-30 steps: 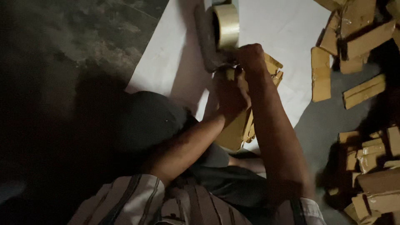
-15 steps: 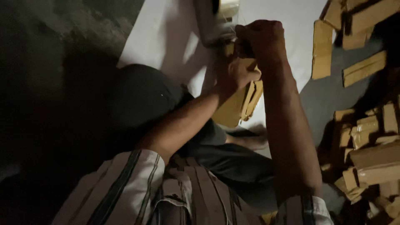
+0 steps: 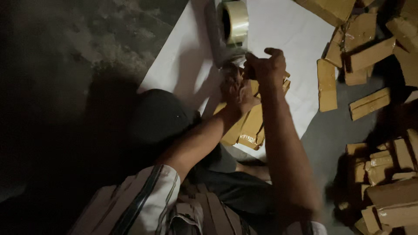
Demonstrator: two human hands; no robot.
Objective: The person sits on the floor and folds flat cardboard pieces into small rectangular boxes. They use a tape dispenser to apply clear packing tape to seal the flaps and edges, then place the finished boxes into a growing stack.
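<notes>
Since half a second ago the tape dispenser [image 3: 230, 30] sits lower in view, its clear roll now fully visible where it was cut off at the top edge; both hands stay bunched just below it, and the left forearm keeps its diagonal across the middle.

Right hand [image 3: 266, 66] is closed in a fist just below and right of the dispenser, gripping something at the dispenser's near end, likely its handle or the tape end; too dark and blurred to tell which. Left hand [image 3: 235, 89] is curled shut on the top of the brown packet bundle [image 3: 246, 126], fingers wrapped over its far end. The two hands touch or nearly touch, left slightly nearer and to the left.

Key relation: the bundle's long axis runs from the hands down toward the person, tilted a little to the left, with its near end resting on the white sheet [image 3: 187, 61] on the floor. Dispenser lies directly on the far side of the hands, in line with that axis. Right hand is the one nearer the dispenser; left hand is the one nearer the bundle.

Dark cap-like shape [image 3: 161, 115] lies left of the bundle, on the sheet's near edge. Loose brown boxes [image 3: 370, 52] scatter far right, another heap [image 3: 387, 182] near right, all well apart from the hands.
</notes>
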